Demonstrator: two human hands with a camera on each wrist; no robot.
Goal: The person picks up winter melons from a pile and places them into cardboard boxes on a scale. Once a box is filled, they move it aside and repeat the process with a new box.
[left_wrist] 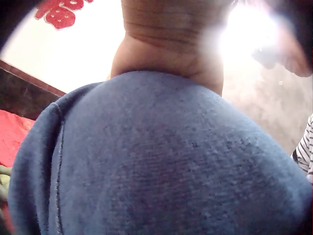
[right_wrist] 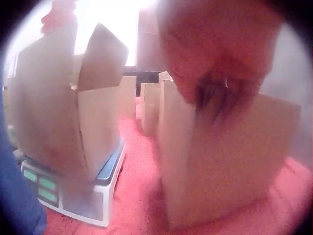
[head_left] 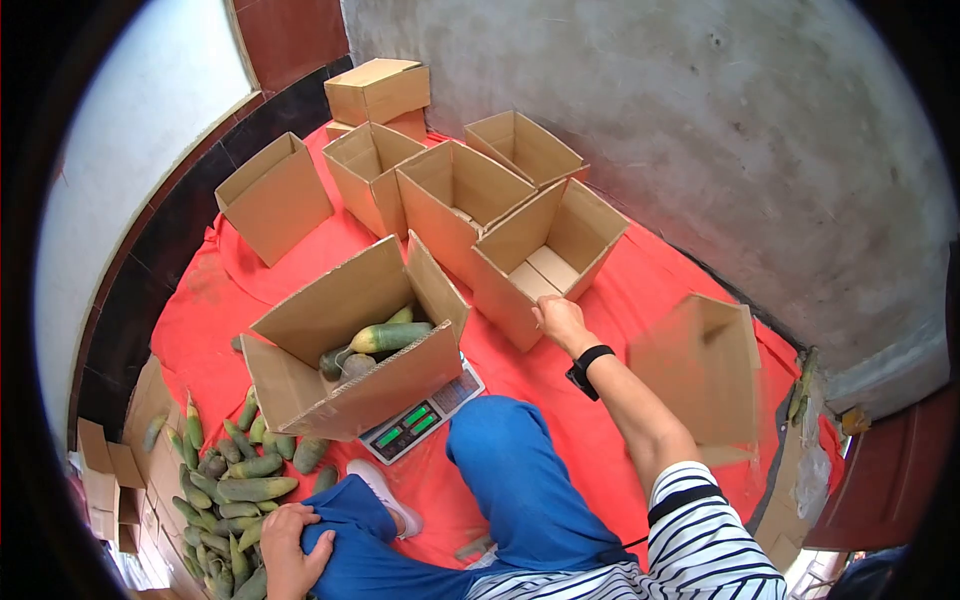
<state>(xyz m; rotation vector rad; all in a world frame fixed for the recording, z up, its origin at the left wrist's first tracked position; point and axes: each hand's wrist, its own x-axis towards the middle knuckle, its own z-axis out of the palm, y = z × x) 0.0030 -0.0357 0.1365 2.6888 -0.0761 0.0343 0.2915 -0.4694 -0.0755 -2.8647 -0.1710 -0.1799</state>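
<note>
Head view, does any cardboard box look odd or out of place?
Yes: the rightmost box, near the grey wall, looks smeared, while the vegetable box on the scale shows crisp edges. The smeared one may be moving; whether it stands steadily I can't tell.

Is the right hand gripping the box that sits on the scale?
No, in the head view the right hand holds a separate open box, to the right of the loaded box on the scale.

Right arm (head_left: pixel 645 420) stretches forward, right hand (head_left: pixel 563 326) seemingly curled; left hand (head_left: pixel 293 552) rests on left leg (head_left: pixel 352 530)
</note>
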